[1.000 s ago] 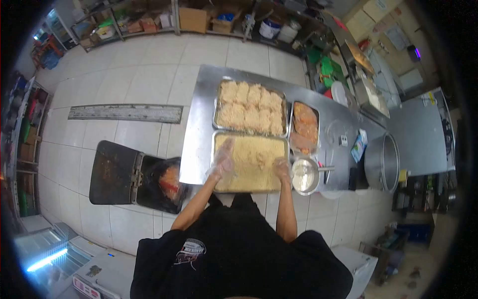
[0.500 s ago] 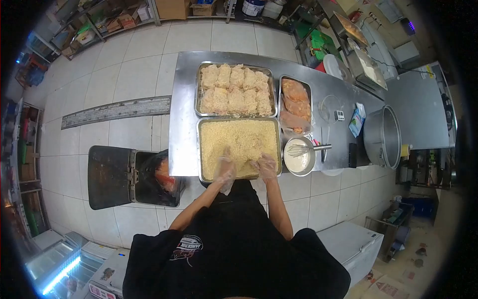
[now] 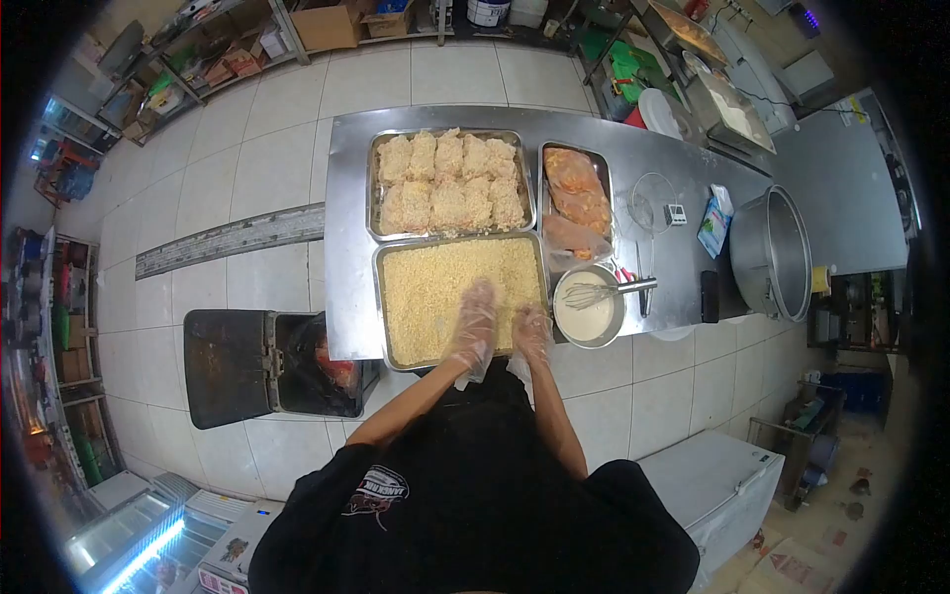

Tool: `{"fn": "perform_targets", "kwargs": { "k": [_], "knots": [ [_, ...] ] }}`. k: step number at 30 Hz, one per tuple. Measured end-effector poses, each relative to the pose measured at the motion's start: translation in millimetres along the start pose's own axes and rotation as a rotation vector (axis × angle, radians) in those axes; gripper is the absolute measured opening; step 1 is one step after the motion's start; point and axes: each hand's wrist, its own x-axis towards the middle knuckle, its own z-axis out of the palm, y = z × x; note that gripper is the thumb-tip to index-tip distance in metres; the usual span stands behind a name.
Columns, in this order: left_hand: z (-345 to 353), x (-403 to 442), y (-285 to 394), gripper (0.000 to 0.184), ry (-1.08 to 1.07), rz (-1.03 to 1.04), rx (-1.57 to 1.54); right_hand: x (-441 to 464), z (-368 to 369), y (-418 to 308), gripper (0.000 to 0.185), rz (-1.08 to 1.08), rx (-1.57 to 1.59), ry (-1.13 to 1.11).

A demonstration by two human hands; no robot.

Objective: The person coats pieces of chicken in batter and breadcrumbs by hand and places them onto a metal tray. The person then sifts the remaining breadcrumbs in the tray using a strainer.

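Observation:
A metal tray of pale breadcrumbs (image 3: 426,282) lies at the table's front edge, in front of my body. My left hand (image 3: 475,322), in a clear plastic glove, rests on the crumbs with its fingers stretched forward. Beside it, at the tray's front right, my right hand (image 3: 532,335) wears the same kind of glove and touches the crumbs, its fingers apart and pointing forward. No held item shows in either hand. Behind this tray, another metal tray holds several crumb-coated pieces (image 3: 448,203) in two rows.
To the right stand a bowl of white batter (image 3: 586,319) with a whisk (image 3: 594,294) and a narrow tray of orange-coloured raw meat (image 3: 576,183). Further right are a strainer (image 3: 648,198), a small scale (image 3: 675,214) and a large pot (image 3: 777,252). An open black bin (image 3: 228,366) stands at left.
My left hand has moved right and forward across the crumbs, closer to my right hand. The crumb surface looks flatter. The camera view has shifted slightly.

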Motion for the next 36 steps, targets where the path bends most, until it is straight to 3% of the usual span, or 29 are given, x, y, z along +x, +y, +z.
{"fn": "perform_targets", "kwargs": {
  "k": [4,6,8,9,10,14,16,20,22,25,27,29,31,33,36],
  "knots": [
    [12,19,2,0.059,-0.152,0.215,-0.290,24,-5,8,0.029,-0.113,0.232,0.168],
    [26,17,-23,0.060,-0.107,0.102,0.096,31,-2,-8,0.033,-0.128,0.258,0.236],
    [20,6,-36,0.061,-0.123,0.055,0.010,43,15,-20,0.044,0.125,-0.128,-0.044],
    [16,0,-43,0.061,-0.140,0.005,-0.069,48,21,-26,0.044,0.121,-0.132,-0.039],
    [15,-5,-52,0.063,-0.102,-0.006,-0.255,53,31,-31,0.046,0.168,0.020,-0.119],
    [-4,-29,-81,0.068,0.092,-0.040,-0.316,60,50,-27,0.052,0.194,0.410,-0.383],
    [-35,-42,-88,0.071,0.239,-0.179,-0.575,56,34,-38,0.049,0.125,0.292,-0.341],
    [-51,-43,-120,0.074,0.294,-0.245,-0.653,57,-40,-73,0.043,-0.135,0.097,-0.393],
    [-84,-22,-139,0.075,0.282,-0.259,-0.688,45,-62,-79,0.039,-0.245,0.185,-0.101],
    [-71,43,-175,0.069,0.124,-0.311,-0.345,49,-79,-82,0.038,-0.128,0.222,-0.113],
    [-43,85,-187,0.067,0.103,-0.321,-0.261,48,-77,-69,0.035,-0.218,0.200,-0.037],
    [-10,109,-182,0.065,0.115,-0.322,-0.187,49,-81,-69,0.034,-0.168,0.213,-0.065],
    [11,114,-166,0.064,0.216,-0.329,-0.128,46,-106,-107,0.033,-0.139,0.243,-0.146],
    [17,114,-164,0.062,0.401,-0.317,-0.090,44,-102,-110,0.034,-0.005,0.499,-0.169],
    [30,108,-178,0.058,0.694,-0.278,-0.008,70,-63,-93,0.034,-0.122,0.301,-0.116]
  ]
}}
